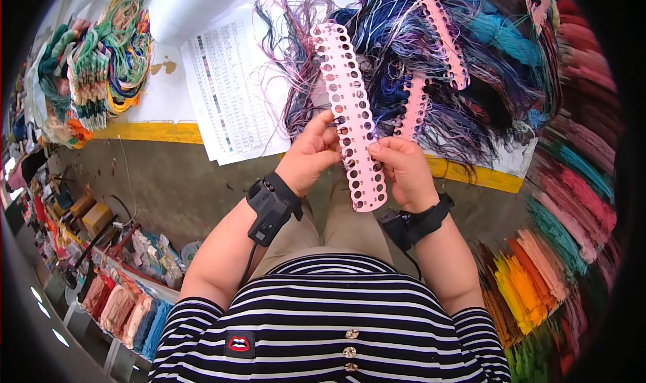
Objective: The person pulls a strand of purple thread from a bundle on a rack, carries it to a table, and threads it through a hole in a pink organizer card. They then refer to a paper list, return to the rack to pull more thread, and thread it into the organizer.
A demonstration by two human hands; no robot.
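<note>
A long pink thread card [348,117] with round holes along both edges is held up in front of me, slightly tilted. My left hand [311,153] grips its left edge, thumb and fingers closed on it. On the opposite edge, my right hand [402,168] pinches the card near a hole. Threads hang from its upper left holes. Behind it on the table lie dark blue and purple embroidery threads [383,26], with a second pink card [441,30] and a third pink card [412,104] among them.
Printed chart sheets [232,90] lie left of the threads. Multicoloured thread bundles [101,67] hang at the table's far left. A yellow strip [151,132] runs along the table's front edge. Skeins of thread [572,181] line my right side; more skeins [124,309] hang lower left.
</note>
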